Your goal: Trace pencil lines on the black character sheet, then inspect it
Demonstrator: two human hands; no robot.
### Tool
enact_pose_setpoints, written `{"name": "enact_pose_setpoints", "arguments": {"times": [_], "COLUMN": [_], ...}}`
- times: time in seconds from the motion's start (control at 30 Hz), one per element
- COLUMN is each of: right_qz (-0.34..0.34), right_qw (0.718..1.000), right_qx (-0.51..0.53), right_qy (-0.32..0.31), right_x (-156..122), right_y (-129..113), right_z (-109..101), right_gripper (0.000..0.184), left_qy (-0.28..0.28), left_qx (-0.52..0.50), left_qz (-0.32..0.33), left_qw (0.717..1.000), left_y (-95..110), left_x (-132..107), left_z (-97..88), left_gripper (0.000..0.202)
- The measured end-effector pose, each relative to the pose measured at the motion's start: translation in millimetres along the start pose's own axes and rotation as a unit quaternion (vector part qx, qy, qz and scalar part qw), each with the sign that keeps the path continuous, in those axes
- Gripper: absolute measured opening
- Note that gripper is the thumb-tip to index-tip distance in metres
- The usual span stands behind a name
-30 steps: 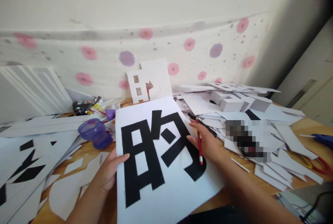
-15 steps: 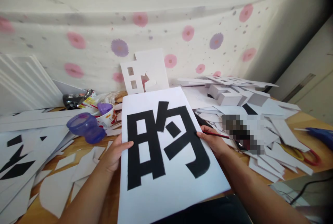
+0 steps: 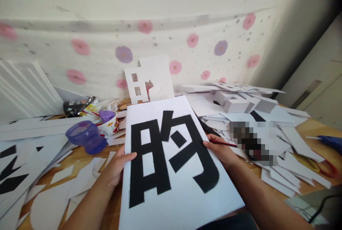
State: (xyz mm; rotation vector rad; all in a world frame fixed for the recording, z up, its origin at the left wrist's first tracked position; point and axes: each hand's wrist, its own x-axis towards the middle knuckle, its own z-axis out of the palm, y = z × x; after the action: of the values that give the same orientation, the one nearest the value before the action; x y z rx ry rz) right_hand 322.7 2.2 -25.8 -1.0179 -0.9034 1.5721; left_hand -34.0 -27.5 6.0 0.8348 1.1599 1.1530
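Note:
A white sheet of board bearing a large black character fills the middle of the head view, tilted up towards me. My left hand grips its left edge, thumb on the front and fingers behind. On the right edge, my right hand pinches the sheet, thumb in front. A thin dark red stick like a pencil pokes out from the right hand, with the rest hidden. Behind the sheet, a white cut-out board with window-like holes leans against the wall.
A purple translucent cup and a paper tub stand at left among white scraps. White block letters are piled at back right. Scissors and a blue glue gun lie near the right edge.
The whole scene sits slightly lower as the camera view tips up. The sheet stays in both hands, its lower part shifting a little towards me.

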Motion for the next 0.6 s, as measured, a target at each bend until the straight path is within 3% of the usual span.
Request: {"name": "enact_pose_setpoints", "arguments": {"times": [0.6], "right_qz": [0.003], "right_qw": [0.999], "right_qx": [0.02], "right_qy": [-0.037], "right_x": [0.6], "right_y": [-1.4], "right_z": [-1.0], "right_gripper": [0.032], "left_qy": [-0.035], "left_qx": [-0.032], "left_qz": [-0.008], "left_qw": [0.999], "left_y": [-1.8], "left_x": [2.6], "left_z": [-0.3], "left_gripper": [0.048]}}
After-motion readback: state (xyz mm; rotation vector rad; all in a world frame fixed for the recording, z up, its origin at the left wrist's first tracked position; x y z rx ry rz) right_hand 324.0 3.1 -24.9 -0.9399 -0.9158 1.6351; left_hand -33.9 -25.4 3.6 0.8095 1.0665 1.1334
